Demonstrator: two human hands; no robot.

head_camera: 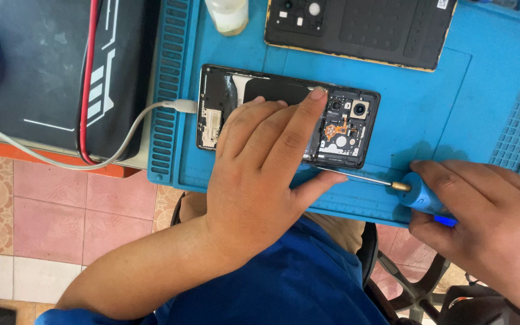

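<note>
My left hand [260,162] presses flat on the opened black phone [287,114] on the blue silicone mat [428,102]; right hand [489,222] grips the blue-handled screwdriver [419,194], tip at the phone's lower edge. Unscrewing step, I judge; next, seat the tip squarely.

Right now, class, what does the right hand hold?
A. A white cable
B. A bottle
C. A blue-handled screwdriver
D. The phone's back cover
C: the right hand grips the blue-handled screwdriver, its tip pointing at the phone that the left hand steadies.

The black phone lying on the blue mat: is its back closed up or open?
Open. The black phone shows bare camera modules and an orange flex cable; a detached black back cover lies above it on the blue mat.
</note>
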